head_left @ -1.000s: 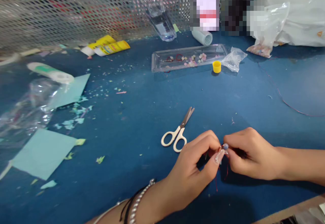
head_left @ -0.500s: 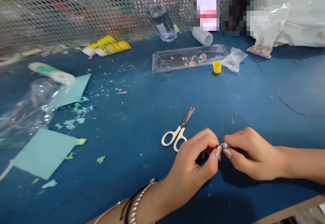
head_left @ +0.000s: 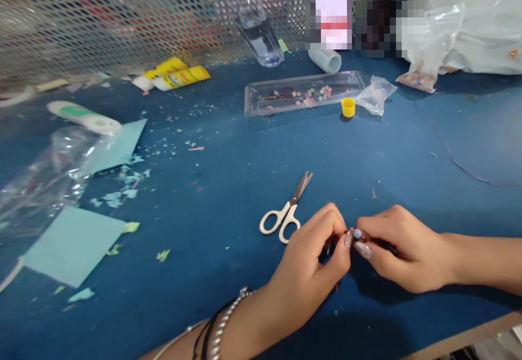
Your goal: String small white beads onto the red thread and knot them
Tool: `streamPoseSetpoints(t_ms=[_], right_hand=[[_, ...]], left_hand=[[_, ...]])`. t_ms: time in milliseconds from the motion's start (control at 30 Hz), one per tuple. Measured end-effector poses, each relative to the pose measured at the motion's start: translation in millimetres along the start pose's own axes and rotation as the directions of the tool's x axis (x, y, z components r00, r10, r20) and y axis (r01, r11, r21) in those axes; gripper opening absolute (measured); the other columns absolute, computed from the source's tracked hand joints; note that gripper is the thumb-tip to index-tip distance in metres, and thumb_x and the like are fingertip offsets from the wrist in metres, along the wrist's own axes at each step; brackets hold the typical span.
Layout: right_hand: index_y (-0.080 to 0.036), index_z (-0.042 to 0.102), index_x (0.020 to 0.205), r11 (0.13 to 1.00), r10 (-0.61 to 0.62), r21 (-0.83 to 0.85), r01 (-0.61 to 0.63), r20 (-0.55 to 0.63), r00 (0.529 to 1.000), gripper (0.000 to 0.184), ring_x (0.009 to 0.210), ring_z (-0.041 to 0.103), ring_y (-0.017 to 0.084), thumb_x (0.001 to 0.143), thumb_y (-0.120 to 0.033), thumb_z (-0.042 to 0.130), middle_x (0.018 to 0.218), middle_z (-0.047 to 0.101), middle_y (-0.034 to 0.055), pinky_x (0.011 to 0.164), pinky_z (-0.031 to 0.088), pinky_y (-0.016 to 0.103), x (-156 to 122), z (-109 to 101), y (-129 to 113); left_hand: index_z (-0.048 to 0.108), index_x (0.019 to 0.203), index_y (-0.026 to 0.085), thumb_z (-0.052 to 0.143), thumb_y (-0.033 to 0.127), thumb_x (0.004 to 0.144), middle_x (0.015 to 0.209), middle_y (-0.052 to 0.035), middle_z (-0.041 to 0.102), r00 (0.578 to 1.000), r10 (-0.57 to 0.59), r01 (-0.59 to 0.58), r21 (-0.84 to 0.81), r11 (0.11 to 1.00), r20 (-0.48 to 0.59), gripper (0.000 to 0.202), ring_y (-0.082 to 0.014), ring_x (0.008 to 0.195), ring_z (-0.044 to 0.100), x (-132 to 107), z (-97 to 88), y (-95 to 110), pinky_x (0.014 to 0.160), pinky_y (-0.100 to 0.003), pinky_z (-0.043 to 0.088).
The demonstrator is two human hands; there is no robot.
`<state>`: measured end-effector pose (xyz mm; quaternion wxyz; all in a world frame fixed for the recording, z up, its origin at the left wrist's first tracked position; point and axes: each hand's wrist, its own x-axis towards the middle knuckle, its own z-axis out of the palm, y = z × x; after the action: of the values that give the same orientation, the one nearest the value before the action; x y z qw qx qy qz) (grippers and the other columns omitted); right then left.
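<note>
A small blue bead [head_left: 358, 234] sits between the fingertips of both hands, right over the table. My right hand [head_left: 403, 248] is closed in a pinch, its thumb and forefinger at the bead. My left hand [head_left: 312, 259] also pinches, its thumb and forefinger just left of the bead. A short end of red thread [head_left: 337, 286] hangs below my left hand; the rest is hidden in the fingers. White-handled scissors [head_left: 292, 206] lie beside my left hand, blades slightly apart, one handle loop close to the knuckles.
Farther back stand a clear tray [head_left: 255, 104] of beads and a yellow cap [head_left: 348, 107]. A bag of beads [head_left: 420, 81] lies at the back right, with loose thread [head_left: 460, 164] below. Yellow tubes [head_left: 181, 76], a glue gun [head_left: 84, 116] and blue paper squares [head_left: 73, 246] are leftward.
Both hands have shifted slightly left. The bead shows more plainly between the fingertips, and my right thumb and forefinger are a little farther apart.
</note>
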<state>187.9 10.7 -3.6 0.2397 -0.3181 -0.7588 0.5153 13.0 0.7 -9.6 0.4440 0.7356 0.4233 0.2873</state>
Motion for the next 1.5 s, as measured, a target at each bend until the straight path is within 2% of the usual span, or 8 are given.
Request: streamPoseSetpoints(t_ms=[167, 267, 467, 667, 767, 867, 1067, 1500], right_hand=[[-0.019, 0.03, 0.065, 1.0, -0.01, -0.021, 0.011, 0.018, 1.0, 0.02, 0.047, 0.027, 0.007, 0.08, -0.015, 0.041, 0.055, 0.032, -0.006, 0.047, 0.023, 0.021, 0, 1, 0], [-0.019, 0.03, 0.065, 1.0, 0.009, -0.005, -0.009, 0.021, 1.0, 0.02, 0.048, 0.025, 0.007, 0.082, -0.015, 0.039, 0.056, 0.031, -0.0062, 0.047, 0.023, 0.021, 0, -1, 0], [-0.018, 0.036, 0.065, 0.974, 0.118, 0.19, -0.122, 0.034, 0.992, 0.02, 0.047, 0.028, 0.006, 0.085, -0.015, 0.036, 0.053, 0.032, -0.0066, 0.046, 0.026, 0.018, 3, -5, 0], [-0.017, 0.039, 0.065, 0.937, 0.116, 0.324, -0.129, 0.059, 0.992, 0.02, 0.044, 0.032, 0.006, 0.085, -0.016, 0.035, 0.052, 0.036, -0.0063, 0.044, 0.028, 0.017, 4, -7, 0], [-0.017, 0.04, 0.065, 0.924, 0.118, 0.358, -0.134, 0.065, 0.991, 0.021, 0.044, 0.032, 0.006, 0.086, -0.017, 0.034, 0.051, 0.035, -0.0065, 0.044, 0.029, 0.017, 4, -8, 1], [-0.017, 0.038, 0.063, 0.93, 0.116, 0.342, -0.135, 0.075, 0.99, 0.022, 0.044, 0.032, 0.006, 0.084, -0.016, 0.034, 0.051, 0.035, -0.0064, 0.044, 0.029, 0.017, 5, -9, 1], [-0.017, 0.037, 0.06, 0.939, 0.069, 0.332, -0.092, 0.079, 0.994, 0.023, 0.044, 0.032, 0.005, 0.083, -0.014, 0.035, 0.05, 0.037, -0.0065, 0.043, 0.027, 0.016, 5, -9, 0], [-0.017, 0.033, 0.053, 0.951, 0.153, 0.245, -0.187, 0.152, 0.976, 0.024, 0.046, 0.021, 0.005, 0.076, -0.014, 0.039, 0.05, 0.023, -0.0071, 0.042, 0.021, 0.018, 6, -10, 0]], left_hand=[[0.036, 0.067, 0.019, 0.038, 0.013, 0.088, 0.067, 0.0037, 0.039, 1.0, -0.01, 0.01, 0.045, 0.999, 0.0, 0.022, -0.0099, 0.06, 0.04, -2, -0.2, -1, 0.055, -0.023, 0.034], [0.037, 0.066, 0.019, 0.039, 0.016, 0.088, 0.065, 0.0039, 0.039, 0.999, -0.047, 0.047, 0.001, 0.999, 0.0, 0.023, -0.0103, 0.057, 0.039, -1, -1.1, 0, 0.053, -0.024, 0.033], [0.045, 0.074, 0.019, 0.028, 0.019, 0.092, 0.07, 0.0021, 0.046, 0.991, -0.061, 0.084, -0.207, 0.975, 0.116, 0.025, -0.0116, 0.065, 0.045, 1, -5.8, 2, 0.062, -0.024, 0.039], [0.047, 0.076, 0.02, 0.03, 0.017, 0.09, 0.072, 0.001, 0.049, 0.992, -0.016, 0.046, -0.231, 0.972, 0.129, 0.022, -0.0125, 0.066, 0.047, 1, -7.6, 5, 0.062, -0.025, 0.039], [0.048, 0.076, 0.02, 0.031, 0.017, 0.09, 0.072, 0.0008, 0.05, 0.992, -0.033, 0.06, -0.228, 0.972, 0.119, 0.022, -0.0127, 0.066, 0.047, 1, -6.6, 9, 0.062, -0.025, 0.04], [0.048, 0.073, 0.02, 0.034, 0.018, 0.09, 0.069, 0.0008, 0.048, 0.993, -0.063, 0.083, -0.216, 0.973, 0.098, 0.022, -0.0128, 0.063, 0.046, 1, -5.4, 10, 0.061, -0.025, 0.04], [0.048, 0.072, 0.019, 0.04, 0.021, 0.09, 0.066, 0.0018, 0.046, 0.991, -0.04, 0.068, -0.218, 0.974, 0.13, 0.02, -0.0122, 0.064, 0.045, 1, -4.6, 4, 0.061, -0.025, 0.039], [0.045, 0.065, 0.019, 0.043, 0.022, 0.086, 0.064, 0.0012, 0.046, 0.989, -0.034, 0.054, -0.132, 0.99, 0.144, 0.021, -0.0126, 0.062, 0.046, 3, -4.7, 4, 0.057, -0.025, 0.038]])
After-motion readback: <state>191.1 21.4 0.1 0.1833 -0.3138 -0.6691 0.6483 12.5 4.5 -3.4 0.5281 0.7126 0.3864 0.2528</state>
